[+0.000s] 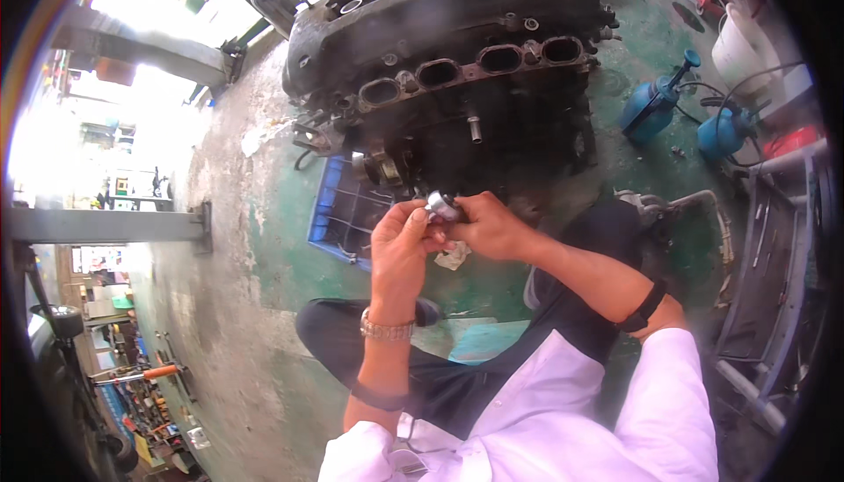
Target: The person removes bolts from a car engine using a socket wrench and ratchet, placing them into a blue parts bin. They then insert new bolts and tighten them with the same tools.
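Observation:
Both my hands meet in front of a dark engine (457, 95), around a small round shiny metal part (438, 206). My left hand (403, 229) has its thumb and fingers closed on the part's left side. From the right, my right hand (488, 225) grips the same part, its fingers curled and partly hidden. What kind of part it is, I cannot make out. A round metal fitting (378, 167) juts from the engine's lower left, just beyond my hands. Below them, a crumpled whitish scrap (452, 256) shows near my fingers.
A blue plastic crate (323, 210) sits on the floor left of the engine. Two blue pump sprayers (652, 106) and a white bucket (743, 50) stand at the right, beside a metal rack (763, 262). A grey post (114, 225) and cluttered tools (145, 403) lie left.

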### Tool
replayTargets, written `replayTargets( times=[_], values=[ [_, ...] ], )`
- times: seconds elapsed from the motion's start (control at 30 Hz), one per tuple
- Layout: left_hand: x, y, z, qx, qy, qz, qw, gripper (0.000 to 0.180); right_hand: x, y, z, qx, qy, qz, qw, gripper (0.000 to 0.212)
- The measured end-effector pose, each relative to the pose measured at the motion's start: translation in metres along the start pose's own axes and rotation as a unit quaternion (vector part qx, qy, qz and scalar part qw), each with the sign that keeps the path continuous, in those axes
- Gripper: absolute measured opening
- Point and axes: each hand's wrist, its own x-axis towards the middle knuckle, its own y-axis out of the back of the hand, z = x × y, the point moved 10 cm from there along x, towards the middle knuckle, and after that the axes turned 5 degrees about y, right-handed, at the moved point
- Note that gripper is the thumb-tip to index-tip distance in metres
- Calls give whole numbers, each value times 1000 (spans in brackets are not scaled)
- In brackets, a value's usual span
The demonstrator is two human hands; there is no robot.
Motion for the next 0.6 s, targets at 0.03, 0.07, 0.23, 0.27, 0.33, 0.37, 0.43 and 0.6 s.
replayTargets(
  times=[0.03, 0.07, 0.23, 0.27, 0.33, 0.37, 0.43, 0.6],
  values=[
    [1, -3, 1, -10, -1, -2, 1000, 18, -1, 2, 5, -11, -20, 10, 1000, 19],
    [2, -6, 4, 3, -10, -3, 1000, 18, -1, 3, -1, 40, 12, 17, 999, 20],
    [6, -20, 6, 19, -22, -10, 1000, 19, -6, 15, 1, 72, 21, 32, 997, 18],
    [5, -21, 6, 16, -21, -9, 1000, 19, -7, 17, -1, 84, 31, 34, 995, 18],
    [5, -24, 7, 22, -24, -3, 999, 19, -6, 19, 2, 59, 18, 34, 998, 17],
    [5, -26, 7, 19, -24, -2, 1000, 20, -6, 21, 1, 52, 28, 34, 998, 17],
    [3, -28, 8, 30, -30, 4, 999, 18, -5, 22, -2, 36, 41, 34, 998, 16],
    [2, -27, 3, 22, -18, 22, 999, 16, -6, 22, -2, 73, 28, 37, 996, 12]
  ],
)
